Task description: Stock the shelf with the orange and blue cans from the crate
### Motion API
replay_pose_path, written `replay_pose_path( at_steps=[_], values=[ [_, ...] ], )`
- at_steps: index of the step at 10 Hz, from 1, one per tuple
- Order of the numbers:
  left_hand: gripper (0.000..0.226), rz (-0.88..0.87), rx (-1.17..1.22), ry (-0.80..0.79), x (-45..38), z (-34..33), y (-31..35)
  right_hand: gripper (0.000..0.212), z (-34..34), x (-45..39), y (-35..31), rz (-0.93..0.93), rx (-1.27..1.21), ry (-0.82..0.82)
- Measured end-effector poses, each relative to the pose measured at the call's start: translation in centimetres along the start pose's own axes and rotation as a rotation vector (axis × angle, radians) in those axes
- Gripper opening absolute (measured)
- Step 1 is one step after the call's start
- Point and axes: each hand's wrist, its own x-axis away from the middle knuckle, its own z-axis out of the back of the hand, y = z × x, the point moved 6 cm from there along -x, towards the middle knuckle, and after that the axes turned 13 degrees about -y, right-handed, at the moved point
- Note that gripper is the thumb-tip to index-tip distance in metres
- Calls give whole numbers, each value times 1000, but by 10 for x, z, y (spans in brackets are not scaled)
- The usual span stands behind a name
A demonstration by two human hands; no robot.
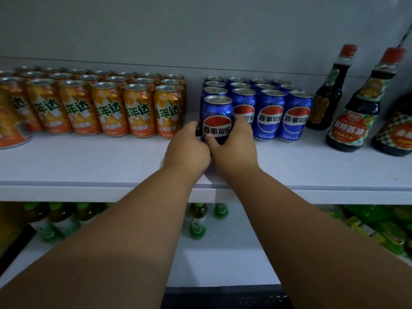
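Your two hands hold a blue aluminium drink can with a red, white and blue round logo (217, 118), which stands upright on the white shelf board (89, 166) at the front of the left-most column of blue cans. Your left hand (187, 148) curls round the can's left side, and your right hand (234, 141) curls round its right side with the thumb across the lower front; the two hands touch each other below the can.

Just behind and to the right of that can stands the block of matching blue cans (270, 113), set in rows, logos facing you. To the left, across a narrow gap, stands the block of orange drink cans with green and white lettering (107, 107), several rows deep and running out of view at the left edge.

To the right of the blue cans stand dark glass sauce bottles with red caps (354, 103), near the blue block but apart from it.

Below the shelf board, a lower shelf carries green plastic bottles (197, 220), and green packets (379, 226) at the right.
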Motion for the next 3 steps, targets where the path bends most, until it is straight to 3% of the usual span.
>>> replay_pose_path(
  at_steps=[2, 3],
  values=[
    [60, 39, 16, -49, 7, 4, 2, 84, 1, 6, -7, -31, 118, -17],
    [66, 11, -113, -43, 29, 19, 12, 90, 6, 21, -14, -64, 218, -10]
  ],
)
